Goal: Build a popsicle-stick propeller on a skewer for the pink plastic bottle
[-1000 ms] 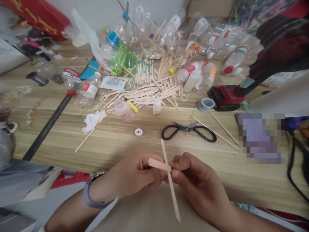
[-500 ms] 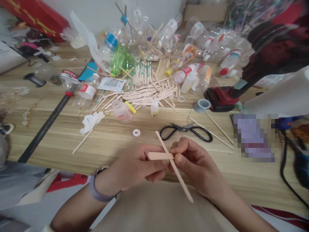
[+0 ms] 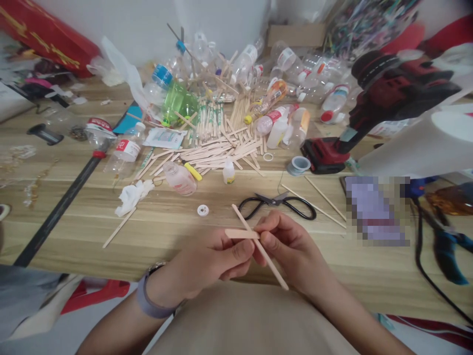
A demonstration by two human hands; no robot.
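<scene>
Two flat wooden craft sticks cross each other between my hands, above the table's front edge. One craft stick (image 3: 272, 265) runs slantwise toward my body; the other craft stick (image 3: 238, 234) lies nearly level across it. My left hand (image 3: 218, 259) is closed around the level stick, thumb along its near side. At the crossing, my right hand (image 3: 284, 241) pinches the sticks between thumb and fingers. Just beyond my hands lie black-handled scissors (image 3: 275, 201) with their blades apart. A small white glue bottle (image 3: 228, 171) stands farther back, near a round white cap (image 3: 203, 210).
A heap of craft sticks (image 3: 210, 155) covers the table's middle, with plastic bottles (image 3: 244, 64) piled behind. At right are a red-and-black power tool (image 3: 325, 154), a spool (image 3: 298, 165) and a pixelated flat object (image 3: 377, 212). A dark tube (image 3: 59, 217) slants across the left.
My view has shifted a little, so the table things appear farther left. The crossed sticks are tilted slightly differently, and both hands keep their hold.
</scene>
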